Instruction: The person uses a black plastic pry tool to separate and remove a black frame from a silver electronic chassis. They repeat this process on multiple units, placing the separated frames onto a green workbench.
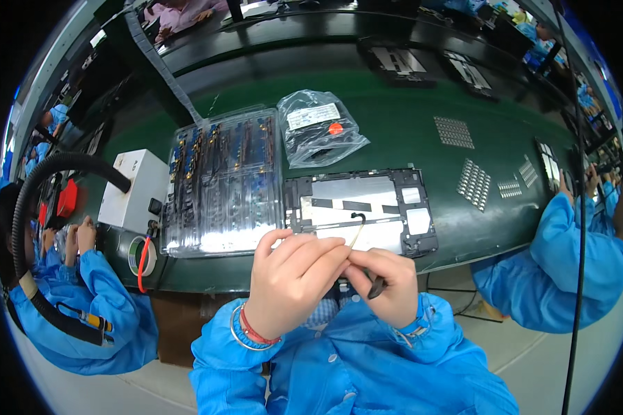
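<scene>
My left hand point(294, 273) and my right hand point(389, 280) meet at the table's near edge, fingers closed. Between their fingertips they pinch a thin pale strip with a curled black end point(358, 216), likely a small flex cable. A dark, blunt-ended piece point(376, 287) pokes out below my right fingers; whether it belongs to the strip I cannot tell. Just beyond my hands lies a flat tablet-like frame point(367, 206) with silver panels and a black rim. The strip's black end shows above this frame, and my fingers hide its lower part.
Left of the frame, a clear plastic tray point(221, 235) holds rows of small cable parts. Behind lies a plastic bag point(322, 128) with a label. A white box point(133, 190) and tape roll point(142, 254) stand left. Sheets of small pieces point(474, 184) lie right. Co-workers sit on both sides.
</scene>
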